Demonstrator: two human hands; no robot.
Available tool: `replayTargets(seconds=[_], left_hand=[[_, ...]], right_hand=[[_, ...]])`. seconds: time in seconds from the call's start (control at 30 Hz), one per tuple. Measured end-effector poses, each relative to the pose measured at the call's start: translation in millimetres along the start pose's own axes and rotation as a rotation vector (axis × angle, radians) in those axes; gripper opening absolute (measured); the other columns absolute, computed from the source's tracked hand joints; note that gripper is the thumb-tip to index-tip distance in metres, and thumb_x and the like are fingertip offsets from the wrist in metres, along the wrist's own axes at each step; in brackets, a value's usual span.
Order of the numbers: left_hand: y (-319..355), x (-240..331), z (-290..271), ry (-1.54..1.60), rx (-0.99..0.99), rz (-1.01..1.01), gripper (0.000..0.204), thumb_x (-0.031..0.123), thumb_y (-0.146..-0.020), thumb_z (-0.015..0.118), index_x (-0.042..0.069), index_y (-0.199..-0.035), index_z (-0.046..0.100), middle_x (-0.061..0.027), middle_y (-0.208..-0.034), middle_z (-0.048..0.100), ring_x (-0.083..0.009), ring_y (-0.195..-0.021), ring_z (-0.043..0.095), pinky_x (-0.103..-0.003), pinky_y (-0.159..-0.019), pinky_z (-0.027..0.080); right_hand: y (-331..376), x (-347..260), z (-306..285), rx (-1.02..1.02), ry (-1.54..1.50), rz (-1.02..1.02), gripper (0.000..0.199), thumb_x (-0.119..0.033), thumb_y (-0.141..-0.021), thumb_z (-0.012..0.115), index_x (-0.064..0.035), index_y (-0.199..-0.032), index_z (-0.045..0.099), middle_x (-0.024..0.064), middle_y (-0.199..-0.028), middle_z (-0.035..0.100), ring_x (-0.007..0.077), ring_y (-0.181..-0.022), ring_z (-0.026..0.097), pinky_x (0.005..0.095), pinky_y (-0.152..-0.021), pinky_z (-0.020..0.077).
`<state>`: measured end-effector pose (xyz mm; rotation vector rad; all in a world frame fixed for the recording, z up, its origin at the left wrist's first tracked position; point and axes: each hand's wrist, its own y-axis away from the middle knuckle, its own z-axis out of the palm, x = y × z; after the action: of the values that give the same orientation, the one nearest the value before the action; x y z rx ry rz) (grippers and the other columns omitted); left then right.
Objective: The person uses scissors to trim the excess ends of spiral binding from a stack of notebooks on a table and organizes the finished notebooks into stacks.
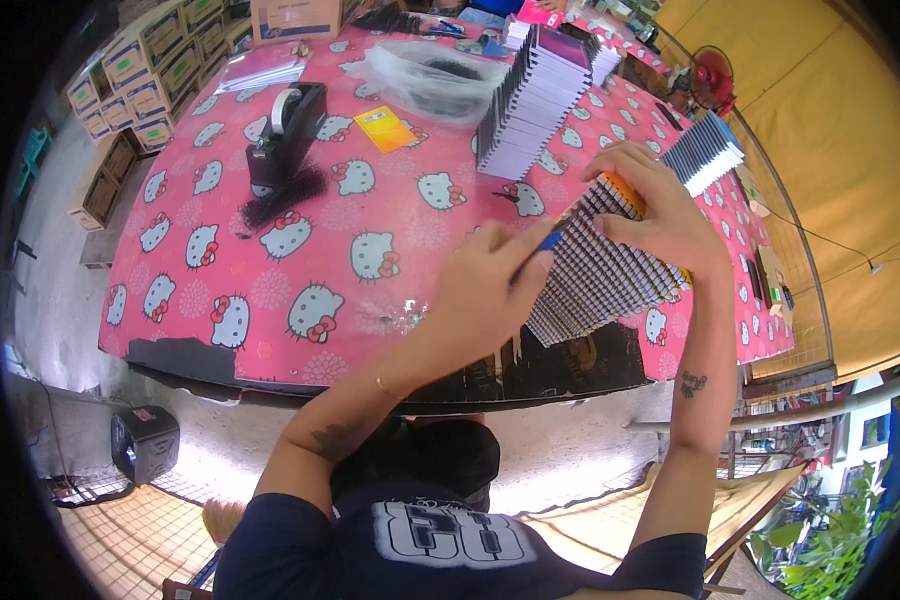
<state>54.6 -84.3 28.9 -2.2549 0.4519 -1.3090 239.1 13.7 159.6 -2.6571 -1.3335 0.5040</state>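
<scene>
In front of me on the table stands a stack of spiral-bound notebooks (605,275), its rows of wire or coil binding facing me and its top cover yellow-orange. My right hand (660,205) is curled over the top of this stack, with the thumb on the near side and the fingers behind. At the stack's upper left corner, my left hand (490,275) is closed around a small dark tool with a blue part (550,240). Its tip lies close to the bindings; the fingers hide most of it, so its exact kind does not show.
A pink patterned tablecloth (375,255) covers the table. On it are a black tape dispenser (285,140), loose black binding coils (285,195), a yellow card (385,128), a clear plastic bag (430,85) and more notebook stacks (535,105). Cardboard boxes (145,80) stand left; a red fan (710,75) right.
</scene>
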Motion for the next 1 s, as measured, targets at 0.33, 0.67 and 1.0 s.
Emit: replayTargets(seconds=[0.33, 0.67, 1.0], left_hand=[[-1, -8, -2, 0.726, -0.116, -0.447, 0.037, 0.027, -0.102, 0.042, -0.002, -0.12, 0.055, -0.013, -0.098, 0.064, -0.0217, -0.076, 0.066, -0.036, -0.078, 0.055], [14, -19, -1, 1.079, -0.197, -0.623, 0.04, 0.03, -0.102, 0.044, -0.003, -0.121, 0.055, -0.0145, -0.099, 0.065, -0.0242, -0.087, 0.069, -0.035, -0.079, 0.056], [11, -24, 9, 1.189, -0.174, -0.666, 0.041, 0.034, -0.102, 0.044, -0.002, -0.119, 0.052, -0.0154, -0.096, 0.065, -0.0219, -0.075, 0.068, -0.033, -0.065, 0.057]], right_hand=[[0, -6, 0, -0.009, -0.003, 0.021, 0.042, -0.024, -0.067, 0.069, -0.0089, -0.105, 0.062, 0.0091, -0.105, 0.059, 0.0293, -0.104, 0.054, 0.0389, -0.088, 0.0446], [-1, -8, -2, -0.038, -0.014, 0.042, 0.041, -0.024, -0.068, 0.068, -0.0099, -0.106, 0.062, 0.0086, -0.105, 0.058, 0.0295, -0.104, 0.054, 0.0393, -0.09, 0.0438], [0, -5, 0, -0.016, 0.007, 0.027, 0.041, -0.024, -0.067, 0.068, -0.0097, -0.105, 0.061, 0.0079, -0.105, 0.059, 0.0298, -0.105, 0.054, 0.0396, -0.091, 0.0439]])
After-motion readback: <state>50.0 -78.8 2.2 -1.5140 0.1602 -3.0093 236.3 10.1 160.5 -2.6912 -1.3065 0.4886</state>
